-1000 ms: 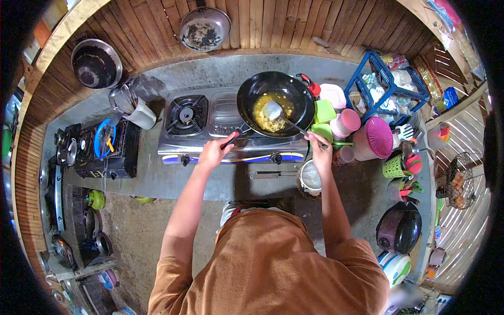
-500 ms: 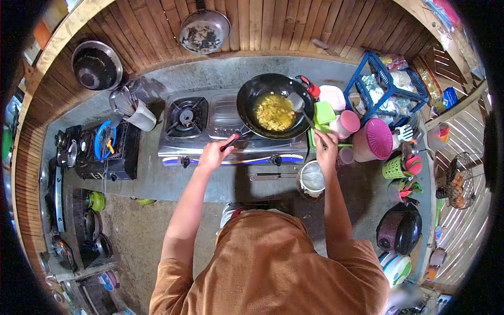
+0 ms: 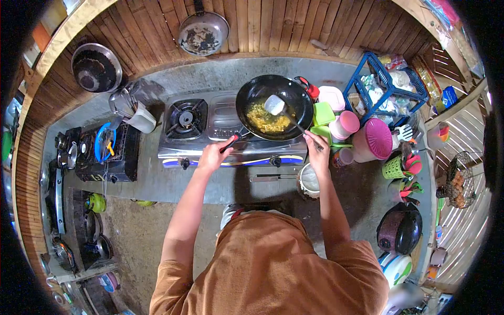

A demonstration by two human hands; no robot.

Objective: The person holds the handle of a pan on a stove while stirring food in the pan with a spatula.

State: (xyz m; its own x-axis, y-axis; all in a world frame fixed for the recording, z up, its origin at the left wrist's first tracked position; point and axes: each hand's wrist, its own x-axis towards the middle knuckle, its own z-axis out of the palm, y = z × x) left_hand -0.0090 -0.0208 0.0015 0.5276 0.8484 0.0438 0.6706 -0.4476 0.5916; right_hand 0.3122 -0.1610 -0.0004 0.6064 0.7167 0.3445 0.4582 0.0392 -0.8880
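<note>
Open room lay over the left black burner (image 3: 186, 118) of the silver metal stove (image 3: 223, 149), and a gap of grey concrete surface (image 3: 149, 149) ran between that stove and the black stove (image 3: 119, 157) farther left. At the gap's back stood a white utensil holder (image 3: 142, 119). Beside the burner, the left hand (image 3: 212, 157) on the black-and-red handle (image 3: 230, 143) blocked the stove's front middle. Right of the round black wok (image 3: 262, 86), green plastic containers (image 3: 323, 113) and a large pink ribbed-lid tub (image 3: 375, 139) crowded the way. The right hand (image 3: 317, 149), holding a long metal spatula (image 3: 274, 105), closed the wok's near-right side above a white round container (image 3: 308, 178).
</note>
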